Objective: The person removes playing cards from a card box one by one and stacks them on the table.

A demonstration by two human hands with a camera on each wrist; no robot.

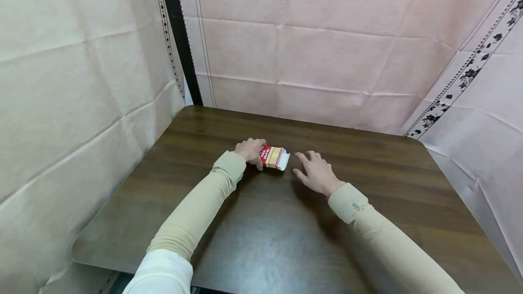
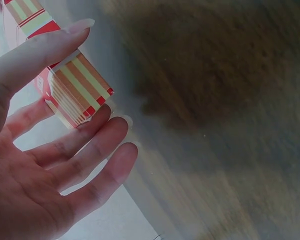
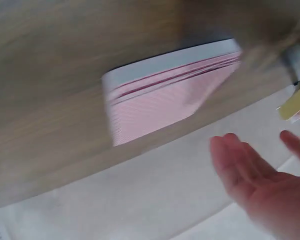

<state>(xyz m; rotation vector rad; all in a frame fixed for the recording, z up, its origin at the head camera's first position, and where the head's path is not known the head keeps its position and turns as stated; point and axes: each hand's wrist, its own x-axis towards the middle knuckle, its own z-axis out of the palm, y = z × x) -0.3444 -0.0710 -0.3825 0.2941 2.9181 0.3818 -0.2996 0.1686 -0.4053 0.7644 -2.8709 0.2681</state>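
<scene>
On my head feed, the small red-and-yellow striped box sits at the fingers of the left hand, its red end tucked against that hand and its white flap pointing toward the right hand. I see the left hand clamped on the box from its left end, thumb on the near side and fingers on the far side. My left wrist feed agrees: the thumb crosses the carton, the other fingers lie along its opposite side, and a striped end sticks out past them. The right hand holds nothing; its fingers are apart and loosely bent, just beside the flap, with a gap I can make out between them. On the right wrist feed a pale pink striped shape shows blurred, and I cannot tell which part of the box it is. All this is over the far half of the brown tabletop, with both forearms in pale sleeves and a creased pale cloth hanging behind.
</scene>
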